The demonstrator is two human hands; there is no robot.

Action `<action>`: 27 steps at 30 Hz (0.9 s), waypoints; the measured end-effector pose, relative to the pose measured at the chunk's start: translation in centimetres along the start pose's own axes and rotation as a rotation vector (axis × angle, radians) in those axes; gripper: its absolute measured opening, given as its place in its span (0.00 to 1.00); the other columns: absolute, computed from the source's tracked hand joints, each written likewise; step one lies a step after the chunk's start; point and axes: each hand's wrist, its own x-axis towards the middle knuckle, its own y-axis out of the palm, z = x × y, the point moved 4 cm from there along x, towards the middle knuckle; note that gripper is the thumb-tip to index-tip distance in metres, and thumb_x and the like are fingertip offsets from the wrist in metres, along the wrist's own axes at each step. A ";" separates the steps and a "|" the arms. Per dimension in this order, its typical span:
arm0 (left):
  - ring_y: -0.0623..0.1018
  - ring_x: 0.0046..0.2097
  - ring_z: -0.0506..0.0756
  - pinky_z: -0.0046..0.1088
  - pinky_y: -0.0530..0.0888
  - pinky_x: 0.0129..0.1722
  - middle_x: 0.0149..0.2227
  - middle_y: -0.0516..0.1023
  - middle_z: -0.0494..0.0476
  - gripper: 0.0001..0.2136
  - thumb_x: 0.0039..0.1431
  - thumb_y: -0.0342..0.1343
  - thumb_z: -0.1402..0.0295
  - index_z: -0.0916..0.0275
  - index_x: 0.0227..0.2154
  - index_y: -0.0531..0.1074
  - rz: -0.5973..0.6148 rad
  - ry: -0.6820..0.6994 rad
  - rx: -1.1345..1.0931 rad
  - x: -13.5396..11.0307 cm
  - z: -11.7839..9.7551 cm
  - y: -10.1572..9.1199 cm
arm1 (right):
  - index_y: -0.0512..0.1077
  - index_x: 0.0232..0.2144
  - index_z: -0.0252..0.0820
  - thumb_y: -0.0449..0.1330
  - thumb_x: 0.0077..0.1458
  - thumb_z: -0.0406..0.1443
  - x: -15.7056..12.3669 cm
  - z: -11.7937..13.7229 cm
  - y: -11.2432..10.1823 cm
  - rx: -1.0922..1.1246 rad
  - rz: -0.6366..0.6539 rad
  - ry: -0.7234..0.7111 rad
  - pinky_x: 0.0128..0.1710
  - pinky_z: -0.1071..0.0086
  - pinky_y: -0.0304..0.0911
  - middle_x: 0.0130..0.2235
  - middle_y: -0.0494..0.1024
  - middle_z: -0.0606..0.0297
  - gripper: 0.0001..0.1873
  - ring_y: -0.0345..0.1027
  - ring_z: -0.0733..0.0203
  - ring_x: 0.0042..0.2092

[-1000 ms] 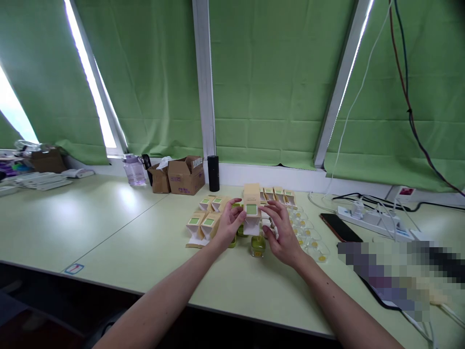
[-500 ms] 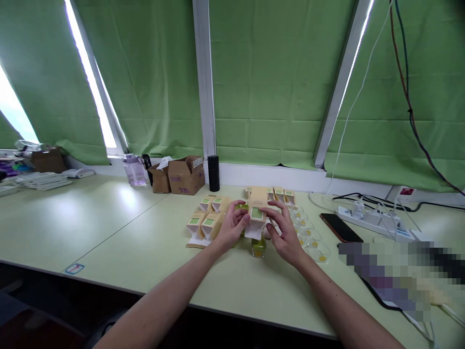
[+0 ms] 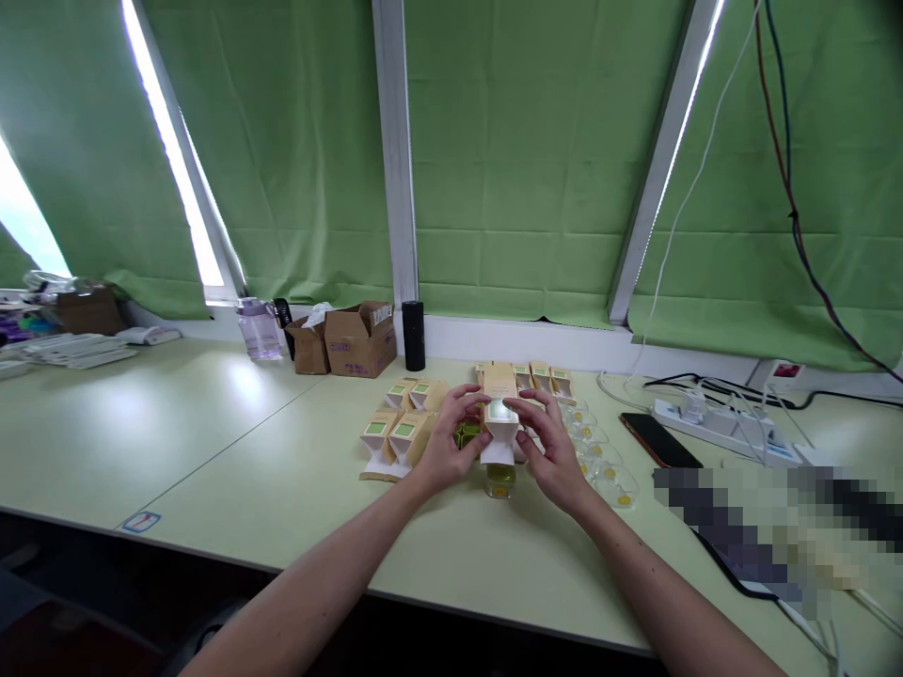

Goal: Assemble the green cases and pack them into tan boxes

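A kraft carton (image 3: 500,434) with a square top window is held above the table (image 3: 282,527), its white front flap hanging open. The left hand (image 3: 453,440) grips its left side and the right hand (image 3: 551,449) its right side; each grip is narrowed onto the carton, thumb below and fingers above. A small glass jar (image 3: 500,481) with green contents stands directly below and nearer the person, outside the carton. Dark green items (image 3: 467,432), partly hidden, lie beside the left hand. To the left, a group of four similar cartons (image 3: 405,432) shows white flaps open; a row of cartons (image 3: 542,378) stands behind. By this arrangement, the work appears partway: several cartons are shaped and set out, while the held one is unclosed and not set down. Carton contents cannot be determined. Clear plastic pieces (image 3: 615,481) with yellow marks lie right of the right hand, and a phone (image 3: 659,440) lies beyond them.
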 end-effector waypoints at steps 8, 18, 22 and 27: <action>0.81 0.51 0.58 0.40 0.80 0.56 0.65 0.65 0.65 0.19 0.65 0.66 0.65 0.56 0.58 0.76 -0.069 -0.030 -0.049 0.2 0.9 -0.2 | 0.73 0.64 0.57 0.57 0.72 0.41 0.1 -0.1 0.2 0.013 0.014 0.014 0.60 0.49 0.75 0.66 0.62 0.54 0.21 0.70 0.48 0.63; 0.82 0.46 0.56 0.41 0.82 0.53 0.62 0.68 0.65 0.17 0.66 0.65 0.63 0.57 0.56 0.77 -0.099 -0.025 -0.053 0.4 0.9 -0.1 | 0.74 0.62 0.58 0.60 0.71 0.42 0.0 -0.3 0.4 0.064 0.026 0.035 0.60 0.48 0.76 0.66 0.60 0.55 0.19 0.75 0.51 0.58; 0.82 0.45 0.54 0.39 0.83 0.52 0.60 0.68 0.64 0.16 0.67 0.65 0.64 0.58 0.56 0.77 -0.102 -0.017 -0.047 0.4 1.1 -0.1 | 0.73 0.62 0.58 0.61 0.70 0.42 0.0 -0.3 0.4 0.079 0.018 0.033 0.59 0.50 0.77 0.66 0.61 0.55 0.20 0.76 0.52 0.56; 0.82 0.44 0.55 0.39 0.84 0.51 0.59 0.69 0.64 0.16 0.66 0.66 0.63 0.59 0.55 0.78 -0.104 -0.037 -0.032 0.4 1.0 0.0 | 0.74 0.62 0.57 0.62 0.70 0.42 0.2 -0.1 0.4 0.095 -0.003 0.040 0.55 0.53 0.78 0.64 0.63 0.55 0.20 0.77 0.55 0.52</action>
